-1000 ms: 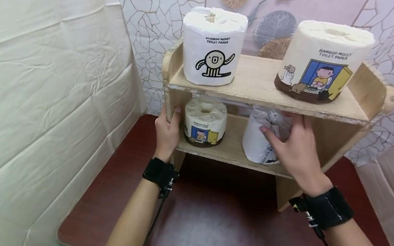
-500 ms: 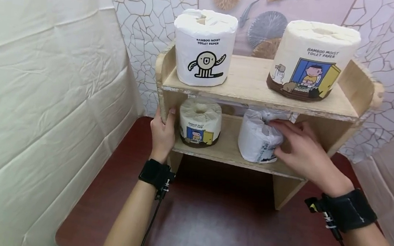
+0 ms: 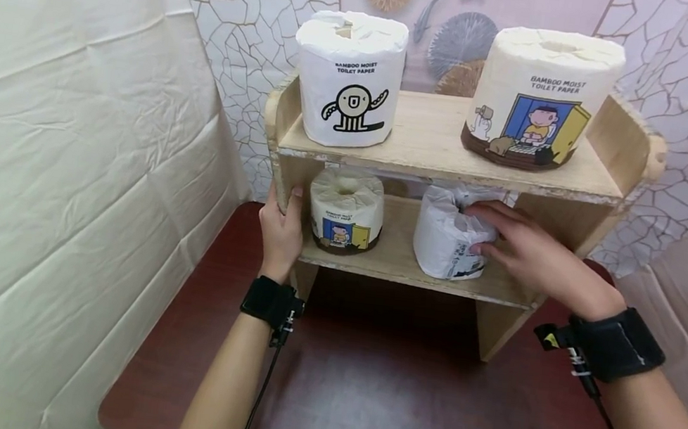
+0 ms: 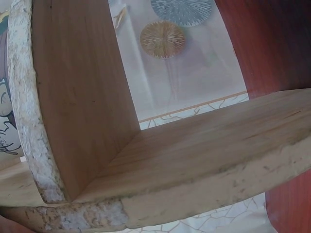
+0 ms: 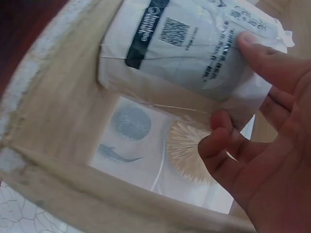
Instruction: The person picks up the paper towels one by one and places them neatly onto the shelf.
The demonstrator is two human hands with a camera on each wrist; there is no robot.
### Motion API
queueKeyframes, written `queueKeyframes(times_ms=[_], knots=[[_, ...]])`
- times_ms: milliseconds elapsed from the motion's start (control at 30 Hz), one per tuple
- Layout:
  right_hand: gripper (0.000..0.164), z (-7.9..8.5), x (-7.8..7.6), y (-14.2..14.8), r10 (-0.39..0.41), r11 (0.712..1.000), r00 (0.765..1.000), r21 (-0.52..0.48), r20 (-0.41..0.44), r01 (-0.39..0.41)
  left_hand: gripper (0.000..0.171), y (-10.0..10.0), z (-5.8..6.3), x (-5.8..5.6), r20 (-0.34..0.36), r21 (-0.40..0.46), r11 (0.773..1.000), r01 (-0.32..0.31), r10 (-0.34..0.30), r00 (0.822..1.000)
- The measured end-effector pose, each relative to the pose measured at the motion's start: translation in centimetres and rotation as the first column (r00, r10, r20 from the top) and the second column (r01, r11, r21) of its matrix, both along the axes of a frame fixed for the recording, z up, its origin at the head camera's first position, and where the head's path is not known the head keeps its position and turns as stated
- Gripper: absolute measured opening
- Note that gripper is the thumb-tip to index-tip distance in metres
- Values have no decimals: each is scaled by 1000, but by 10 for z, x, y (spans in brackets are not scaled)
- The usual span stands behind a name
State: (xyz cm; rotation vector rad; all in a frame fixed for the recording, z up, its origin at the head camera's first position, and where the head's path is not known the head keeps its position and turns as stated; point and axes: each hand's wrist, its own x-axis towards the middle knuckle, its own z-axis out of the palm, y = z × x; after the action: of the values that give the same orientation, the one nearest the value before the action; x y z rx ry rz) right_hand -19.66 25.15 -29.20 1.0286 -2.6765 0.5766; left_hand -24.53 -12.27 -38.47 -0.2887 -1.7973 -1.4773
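In the head view, my left hand (image 3: 280,235) grips the left side panel of a two-level wooden shelf (image 3: 432,139), thumb on the inner face. My right hand (image 3: 525,249) holds a white-wrapped toilet paper roll (image 3: 439,243) on the lower board at the right. Its thumb presses the printed side, while the other fingers reach over the top near the core hole. The right wrist view shows the roll's wrapper (image 5: 170,63) with a printed code and the thumb on it. Left of it stands a cream toilet paper roll (image 3: 345,207) with a cartoon door.
On the top board stand a white toilet paper roll (image 3: 349,81) at left and a larger cream toilet paper roll (image 3: 542,99) at right. The shelf sits on a dark red table (image 3: 361,400). Pale cloth (image 3: 68,176) hangs at the left, and a patterned backdrop (image 3: 246,12) is behind.
My right hand has shifted from the side of the lower right roll to its top and side. The roll has turned, bringing its printed label forward. The left hand keeps its grip.
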Motion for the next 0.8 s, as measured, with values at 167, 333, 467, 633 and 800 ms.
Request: queueKeyframes(times_ms=[167,333,467,633,800], knots=[[49,4,-2,-2,39,999,998,23,-52,-37,42,-3,-3,-3,20,-4,1000,13,-13,1000],[48,5,-1,-3,26,999,998,34,-52,-24,40,-2,-3,-1,31,-3,1000,21,-21,999],[48,7,3,-6,-21,999,1000,43,-10,21,38,-1,3,4,21,-3,1000,13,-13,1000],[49,14,10,-11,-86,994,996,64,-7,86,37,4,18,19,3,11,1000,29,-29,1000],[49,20,17,-16,-151,984,988,89,-33,154,36,5,21,22,-2,20,999,36,-36,999]])
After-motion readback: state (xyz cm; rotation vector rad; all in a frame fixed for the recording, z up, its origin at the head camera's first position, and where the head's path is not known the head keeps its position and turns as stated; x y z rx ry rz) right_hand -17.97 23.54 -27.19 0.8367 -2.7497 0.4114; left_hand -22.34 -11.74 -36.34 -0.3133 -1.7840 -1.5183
